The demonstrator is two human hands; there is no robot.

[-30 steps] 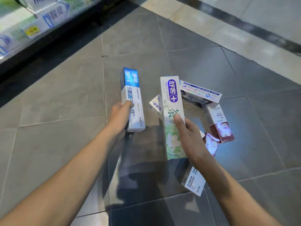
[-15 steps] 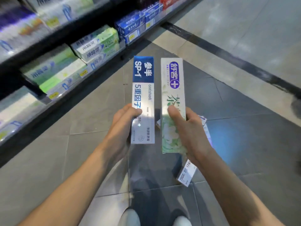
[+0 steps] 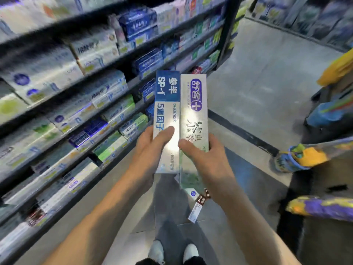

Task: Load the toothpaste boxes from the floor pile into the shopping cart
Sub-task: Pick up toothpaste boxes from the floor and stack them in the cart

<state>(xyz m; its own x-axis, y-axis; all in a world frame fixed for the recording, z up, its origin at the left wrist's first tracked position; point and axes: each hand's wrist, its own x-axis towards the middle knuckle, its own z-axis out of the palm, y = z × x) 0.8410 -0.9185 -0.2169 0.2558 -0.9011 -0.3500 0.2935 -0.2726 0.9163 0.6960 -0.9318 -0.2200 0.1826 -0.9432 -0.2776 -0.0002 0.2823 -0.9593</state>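
Note:
My left hand [image 3: 150, 148] grips a blue-and-white toothpaste box [image 3: 166, 104] upright, thumb across its front. Right beside it my right hand [image 3: 202, 159] holds a taller white-and-green toothpaste box [image 3: 193, 115] with a purple logo, the two boxes touching side by side at chest height. Below my hands part of the floor pile [image 3: 198, 203] shows: a few white and dark red boxes on the grey tiles. The rest of the pile is hidden behind my right forearm. At the right edge stands something with yellow, blue and purple padding [image 3: 309, 157], blurred; I cannot tell whether it is the cart.
Store shelves [image 3: 76, 96] packed with toothpaste boxes run along the left, close to my left arm. My shoes [image 3: 172, 251] stand on the grey floor just below the pile. A dark floor stripe [image 3: 242, 129] crosses the aisle ahead, with more shelves [image 3: 305, 14] far right.
Both hands have lifted the two boxes off the floor pile to chest height and brought them together. The view has swung up from the floor to the shelves and aisle.

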